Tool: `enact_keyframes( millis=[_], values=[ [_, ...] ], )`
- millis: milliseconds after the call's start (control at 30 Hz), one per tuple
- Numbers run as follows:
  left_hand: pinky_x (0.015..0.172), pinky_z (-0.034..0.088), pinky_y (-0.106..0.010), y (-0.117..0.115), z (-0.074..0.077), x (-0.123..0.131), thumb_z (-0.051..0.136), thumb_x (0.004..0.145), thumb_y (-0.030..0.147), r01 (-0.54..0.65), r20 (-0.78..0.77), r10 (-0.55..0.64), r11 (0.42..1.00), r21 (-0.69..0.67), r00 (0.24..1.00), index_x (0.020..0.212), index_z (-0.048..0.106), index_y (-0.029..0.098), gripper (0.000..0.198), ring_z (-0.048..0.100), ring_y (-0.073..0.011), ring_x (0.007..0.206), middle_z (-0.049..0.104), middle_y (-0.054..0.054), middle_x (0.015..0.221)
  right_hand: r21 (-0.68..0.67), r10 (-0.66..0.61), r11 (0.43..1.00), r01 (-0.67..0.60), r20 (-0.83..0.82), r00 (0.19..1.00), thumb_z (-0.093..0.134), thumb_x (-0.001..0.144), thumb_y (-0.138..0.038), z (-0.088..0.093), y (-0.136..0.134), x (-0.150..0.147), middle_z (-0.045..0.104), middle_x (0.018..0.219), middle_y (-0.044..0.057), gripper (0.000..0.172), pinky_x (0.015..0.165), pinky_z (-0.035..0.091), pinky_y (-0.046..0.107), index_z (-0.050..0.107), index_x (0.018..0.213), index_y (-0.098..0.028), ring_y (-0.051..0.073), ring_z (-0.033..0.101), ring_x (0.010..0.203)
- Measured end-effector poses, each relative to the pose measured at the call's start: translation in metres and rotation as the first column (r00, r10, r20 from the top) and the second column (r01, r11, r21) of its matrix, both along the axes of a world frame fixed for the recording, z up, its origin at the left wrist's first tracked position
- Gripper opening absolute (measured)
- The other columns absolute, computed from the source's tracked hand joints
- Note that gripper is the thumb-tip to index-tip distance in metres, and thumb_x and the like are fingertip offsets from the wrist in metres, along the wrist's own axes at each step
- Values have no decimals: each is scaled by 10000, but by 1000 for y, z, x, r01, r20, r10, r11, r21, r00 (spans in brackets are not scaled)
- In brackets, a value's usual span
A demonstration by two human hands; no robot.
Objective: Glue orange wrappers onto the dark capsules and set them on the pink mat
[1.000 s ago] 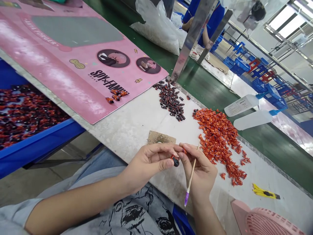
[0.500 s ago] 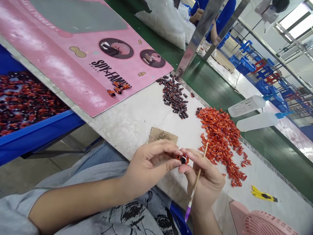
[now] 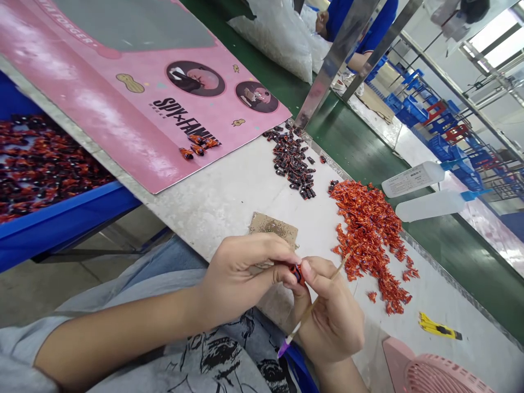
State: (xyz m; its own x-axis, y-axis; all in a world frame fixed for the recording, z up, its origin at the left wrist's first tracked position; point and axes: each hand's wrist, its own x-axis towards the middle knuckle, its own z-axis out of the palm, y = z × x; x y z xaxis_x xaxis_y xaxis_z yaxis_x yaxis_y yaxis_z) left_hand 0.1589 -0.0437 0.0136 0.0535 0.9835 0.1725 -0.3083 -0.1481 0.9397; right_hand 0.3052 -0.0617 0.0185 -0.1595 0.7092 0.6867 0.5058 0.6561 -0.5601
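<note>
Between the fingertips of both hands is a small orange-and-black plastic part [image 3: 298,273]. My left hand [image 3: 249,270] pinches it from the left with thumb and forefinger. From the other side my right hand [image 3: 333,308] presses on it with the thumb. A thin wooden stick with a purple end [image 3: 302,319] is also held in my right hand, slanting across the palm. Just beyond the hands lies a cardboard piece [image 3: 275,229] covered with specks. Farther off are a heap of small black parts [image 3: 291,158] and a larger heap of orange parts [image 3: 368,229].
A pink printed board [image 3: 135,125] bears several assembled pieces [image 3: 198,146]. At left stands a blue bin [image 3: 69,213] of parts. Two white squeeze bottles [image 3: 429,204], a yellow cutter [image 3: 440,326] and a pink fan [image 3: 438,374] are on the right. Another person [image 3: 364,33] sits opposite.
Both hands have shifted slightly left and turned the small part between the fingers. My right thumb now presses on it, and the stick has tilted further over.
</note>
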Motion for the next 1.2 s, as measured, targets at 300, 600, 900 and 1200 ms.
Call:
enact_keyframes(
  millis=[300,600,900,1200],
  values=[
    [546,529,-231,1,-1,-3,648,798,1,-36,-143,86,945,324,986,736,781,240,280,657,-157,584,742,-38,662,29,39,999,-42,77,996,623,863,9,-1,-2,-1,667,766,62,251,534,557,280,659,1042,-163,166,656,701],
    [573,561,-221,2,-5,-1,882,694,289,26,153,-8,993,-111,988,682,762,210,144,667,-149,602,718,-30,663,-128,114,985,-116,-22,993,728,875,-257,1,2,6,743,878,67,340,647,608,311,667,1208,-232,194,714,800],
    [621,551,-191,-2,-17,6,908,651,398,276,409,-131,907,-318,903,754,760,178,285,654,-126,647,704,-16,685,-119,76,990,-78,-26,997,729,873,-292,3,2,5,708,848,49,296,633,579,309,672,1158,-233,181,680,766],
    [557,483,-230,-2,-13,10,817,773,328,109,140,-98,991,-77,985,680,737,192,183,583,-138,603,661,-20,654,-94,25,995,-30,-63,998,711,847,-107,1,-2,-2,583,709,-2,126,479,472,258,641,895,-200,139,574,604]
  ],
)
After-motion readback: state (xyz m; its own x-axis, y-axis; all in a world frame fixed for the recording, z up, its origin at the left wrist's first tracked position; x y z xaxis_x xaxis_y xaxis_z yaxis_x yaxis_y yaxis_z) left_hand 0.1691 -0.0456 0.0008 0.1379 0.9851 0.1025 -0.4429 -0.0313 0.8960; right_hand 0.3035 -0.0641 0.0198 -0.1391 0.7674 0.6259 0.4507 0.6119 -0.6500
